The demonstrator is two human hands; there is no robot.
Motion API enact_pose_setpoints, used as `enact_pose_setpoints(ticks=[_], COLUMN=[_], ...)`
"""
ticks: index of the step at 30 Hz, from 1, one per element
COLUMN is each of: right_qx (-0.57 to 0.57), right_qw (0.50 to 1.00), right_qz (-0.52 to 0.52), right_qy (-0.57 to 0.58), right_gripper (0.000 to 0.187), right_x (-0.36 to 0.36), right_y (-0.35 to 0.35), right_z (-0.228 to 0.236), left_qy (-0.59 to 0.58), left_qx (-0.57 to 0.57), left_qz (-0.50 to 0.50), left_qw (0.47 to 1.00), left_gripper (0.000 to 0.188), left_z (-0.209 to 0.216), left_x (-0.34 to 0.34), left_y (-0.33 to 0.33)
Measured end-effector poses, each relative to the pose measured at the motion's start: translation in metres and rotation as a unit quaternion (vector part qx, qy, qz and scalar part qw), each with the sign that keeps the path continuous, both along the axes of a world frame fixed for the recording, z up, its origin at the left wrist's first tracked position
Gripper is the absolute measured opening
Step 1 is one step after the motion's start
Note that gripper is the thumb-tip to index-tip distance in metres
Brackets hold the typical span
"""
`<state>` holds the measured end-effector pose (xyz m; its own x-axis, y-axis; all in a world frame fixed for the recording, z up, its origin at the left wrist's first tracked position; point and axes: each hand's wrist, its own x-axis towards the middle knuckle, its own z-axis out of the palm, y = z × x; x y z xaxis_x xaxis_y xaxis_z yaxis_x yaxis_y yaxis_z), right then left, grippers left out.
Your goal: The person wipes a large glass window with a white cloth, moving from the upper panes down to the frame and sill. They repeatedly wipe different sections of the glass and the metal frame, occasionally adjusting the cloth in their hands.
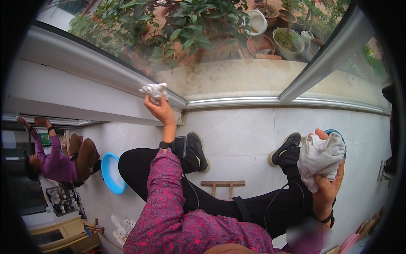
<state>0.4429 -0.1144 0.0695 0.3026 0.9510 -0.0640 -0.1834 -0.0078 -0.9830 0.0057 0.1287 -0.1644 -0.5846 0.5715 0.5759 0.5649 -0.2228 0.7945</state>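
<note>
My left hand [162, 112] is closed on a crumpled white cloth [154, 92], reaching forward to the metal frame at the bottom of the window [190, 76]. The cloth appears to rest against that frame, near its corner. My right hand [328, 190], off to the right above my knee, grips a larger bunched white cloth [320, 157]. Some of its fingers are hidden behind the fabric. Part of a blue rim [336, 134] shows just beyond this second cloth.
A blue basin [104, 172] stands on the tiled floor [239, 131] to my left. Further left, another person [61, 156] in purple crouches, arms raised to a frame. A wooden stool [223, 184] is below me. Potted plants [289, 39] stand behind the glass.
</note>
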Motion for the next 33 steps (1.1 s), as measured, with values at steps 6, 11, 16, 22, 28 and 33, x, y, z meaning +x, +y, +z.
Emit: enact_pose_setpoints(ticks=[6, 11, 16, 22, 28, 33], right_qx=[0.013, 0.008, 0.021, 0.052, 0.043, 0.007], right_qw=[1.000, 0.999, 0.999, 0.999, 0.999, 0.999], right_qz=[0.023, 0.007, -0.004, 0.001, -0.002, -0.040], right_qy=[-0.015, -0.045, -0.029, -0.008, -0.013, -0.004], right_gripper=[0.082, 0.081, 0.078, 0.072, 0.073, 0.075], right_x=[0.002, -0.001, 0.000, 0.006, 0.002, 0.002], right_y=[0.002, 0.004, 0.001, -0.001, 0.002, -0.001], right_z=[0.002, 0.005, 0.011, 0.012, 0.013, 0.012], left_qy=[0.057, 0.121, 0.110, 0.192, 0.236, 0.224], left_qx=[0.058, -0.181, -0.015, 0.111, -0.166, -0.017], left_qz=[0.055, -0.140, -0.145, 0.018, -0.220, -0.127], left_qw=[0.995, 0.966, 0.983, 0.975, 0.932, 0.966], left_gripper=[0.042, 0.038, 0.037, 0.040, 0.043, 0.042], left_z=[0.037, -0.020, 0.029, 0.091, -0.005, 0.033], left_x=[0.035, 0.135, 0.103, 0.039, 0.124, 0.083], left_y=[0.038, -0.007, -0.008, 0.037, -0.007, -0.001])
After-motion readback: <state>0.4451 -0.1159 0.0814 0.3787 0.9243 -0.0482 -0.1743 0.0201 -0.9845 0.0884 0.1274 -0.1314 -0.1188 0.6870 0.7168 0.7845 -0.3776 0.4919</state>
